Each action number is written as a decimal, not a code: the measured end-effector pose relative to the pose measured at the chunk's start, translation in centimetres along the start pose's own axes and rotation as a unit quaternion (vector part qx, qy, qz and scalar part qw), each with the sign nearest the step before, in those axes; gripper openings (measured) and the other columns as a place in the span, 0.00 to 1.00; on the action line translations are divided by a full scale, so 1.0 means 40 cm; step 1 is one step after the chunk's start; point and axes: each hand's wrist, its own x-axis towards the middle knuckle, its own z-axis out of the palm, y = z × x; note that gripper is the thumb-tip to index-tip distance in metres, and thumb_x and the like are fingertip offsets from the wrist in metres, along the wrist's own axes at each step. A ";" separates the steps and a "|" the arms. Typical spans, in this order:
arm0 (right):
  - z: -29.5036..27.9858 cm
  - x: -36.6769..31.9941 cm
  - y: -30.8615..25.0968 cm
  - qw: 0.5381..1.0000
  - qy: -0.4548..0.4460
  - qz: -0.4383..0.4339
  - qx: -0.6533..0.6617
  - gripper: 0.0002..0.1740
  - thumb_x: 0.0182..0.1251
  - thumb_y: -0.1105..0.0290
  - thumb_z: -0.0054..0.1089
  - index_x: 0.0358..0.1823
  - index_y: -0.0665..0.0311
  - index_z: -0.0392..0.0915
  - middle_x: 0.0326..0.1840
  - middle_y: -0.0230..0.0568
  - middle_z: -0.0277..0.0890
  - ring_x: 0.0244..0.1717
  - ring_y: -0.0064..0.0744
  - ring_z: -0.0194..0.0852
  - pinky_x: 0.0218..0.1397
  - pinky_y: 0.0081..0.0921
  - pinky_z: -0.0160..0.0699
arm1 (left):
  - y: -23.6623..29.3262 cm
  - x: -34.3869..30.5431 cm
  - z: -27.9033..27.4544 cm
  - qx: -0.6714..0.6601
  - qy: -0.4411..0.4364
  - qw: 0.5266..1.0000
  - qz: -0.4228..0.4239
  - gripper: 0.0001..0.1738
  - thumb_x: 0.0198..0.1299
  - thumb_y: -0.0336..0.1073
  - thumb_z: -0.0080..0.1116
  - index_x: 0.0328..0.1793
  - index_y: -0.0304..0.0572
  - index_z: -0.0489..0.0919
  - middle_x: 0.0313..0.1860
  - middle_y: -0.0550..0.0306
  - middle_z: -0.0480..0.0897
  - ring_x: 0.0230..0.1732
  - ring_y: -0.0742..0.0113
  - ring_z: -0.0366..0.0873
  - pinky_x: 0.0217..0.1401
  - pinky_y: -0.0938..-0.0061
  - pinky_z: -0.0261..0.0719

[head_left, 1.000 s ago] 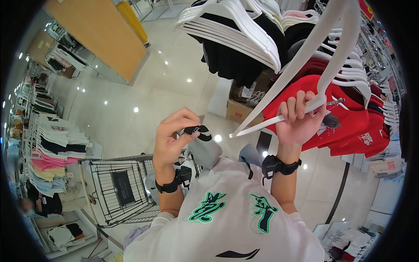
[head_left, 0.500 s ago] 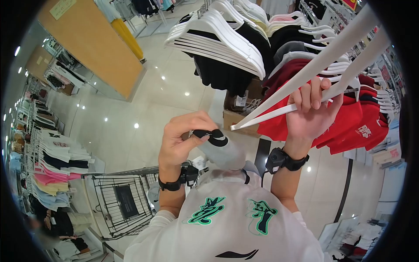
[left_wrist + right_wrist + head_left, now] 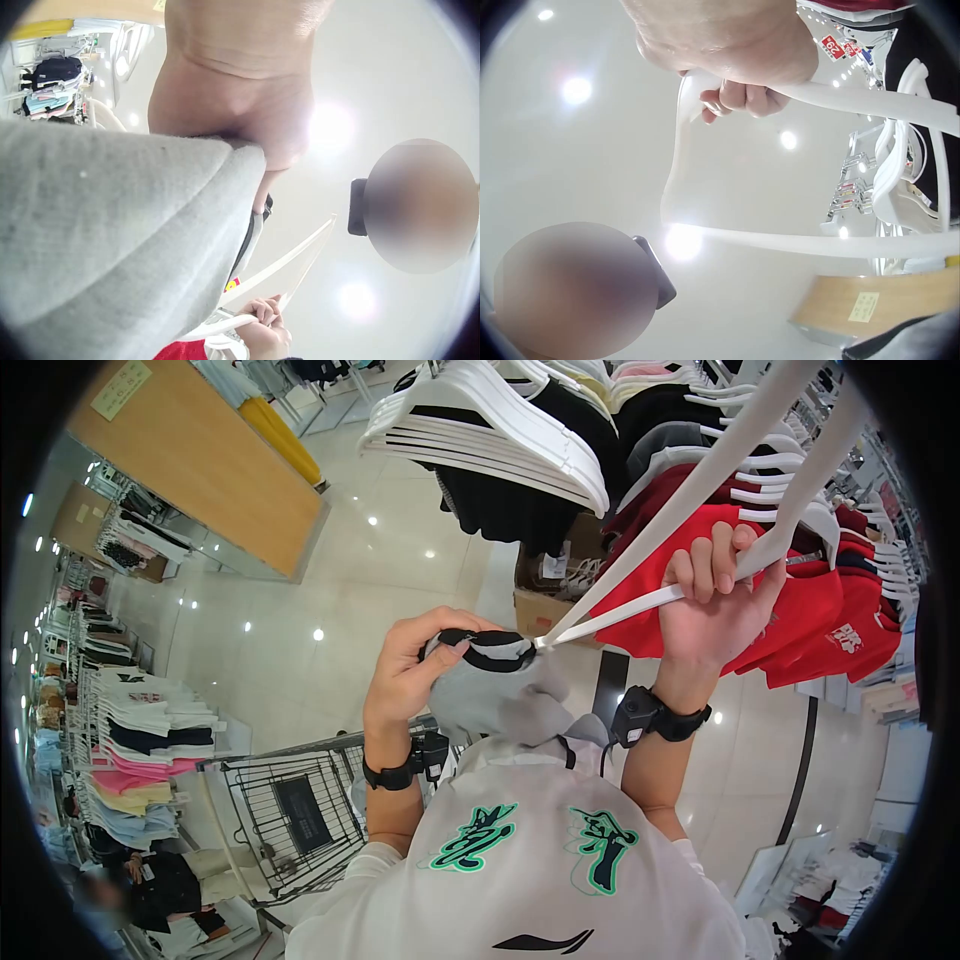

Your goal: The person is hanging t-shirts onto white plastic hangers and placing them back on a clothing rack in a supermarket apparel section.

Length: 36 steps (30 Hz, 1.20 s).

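A grey garment (image 3: 500, 700) with a black-edged opening hangs from my left hand (image 3: 405, 668), whose thumb and fingers pinch that edge. In the left wrist view, its grey cloth (image 3: 112, 232) fills much of the left side below my left hand (image 3: 232, 97). My right hand (image 3: 715, 600) grips a white hanger (image 3: 690, 505) with fingers curled round one arm. The hanger's narrow end meets the right side of the garment's opening; whether it is inside, I cannot tell. In the right wrist view, the hanger (image 3: 817, 244) extends past my right hand (image 3: 727, 45).
Beyond the hands stands a rack with white hangers (image 3: 480, 445) and red shirts (image 3: 830, 625). A cardboard box (image 3: 545, 610) sits on the floor below it. A wire shopping cart (image 3: 300, 810) is at lower left, a wooden panel (image 3: 200, 460) at upper left.
My left hand has brought the garment's opening rightward to the hanger's end, and the opening looks wider. The right hand, still gripping the hanger, has shifted right and slightly down since the first frame.
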 end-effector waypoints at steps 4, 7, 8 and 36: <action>-0.007 -0.008 0.027 0.999 -0.035 0.017 0.024 0.28 0.80 0.46 0.41 0.37 0.65 0.76 0.19 0.29 0.57 0.16 0.20 0.45 0.23 0.23 0.47 | -0.023 -0.001 -0.007 0.039 -0.013 0.999 -0.014 0.13 0.63 0.26 0.55 0.52 0.29 0.82 0.52 0.45 0.87 0.54 0.57 0.84 0.61 0.67 0.77; -0.007 -0.016 0.033 0.998 -0.032 0.030 0.046 0.33 0.80 0.43 0.36 0.35 0.67 0.77 0.19 0.30 0.57 0.16 0.22 0.43 0.24 0.25 0.45 | -0.033 -0.008 -0.007 0.049 -0.010 0.999 -0.017 0.13 0.64 0.27 0.54 0.52 0.29 0.82 0.52 0.45 0.87 0.54 0.58 0.83 0.62 0.67 0.77; -0.010 -0.022 0.051 0.998 -0.032 0.043 0.039 0.34 0.80 0.42 0.36 0.35 0.67 0.77 0.19 0.30 0.58 0.16 0.22 0.44 0.24 0.25 0.45 | -0.035 -0.011 -0.008 0.055 -0.004 0.998 -0.016 0.13 0.65 0.28 0.54 0.51 0.29 0.81 0.52 0.46 0.87 0.54 0.58 0.84 0.62 0.67 0.77; -0.300 -0.217 0.178 0.892 0.069 0.199 -0.400 0.27 0.78 0.54 0.53 0.26 0.68 0.79 0.20 0.31 0.71 0.20 0.14 0.62 0.25 0.16 0.57 | 0.007 -0.092 -0.159 0.072 0.215 0.973 -0.044 0.08 0.67 0.29 0.60 0.47 0.32 0.81 0.41 0.55 0.87 0.44 0.71 0.80 0.54 0.79 0.73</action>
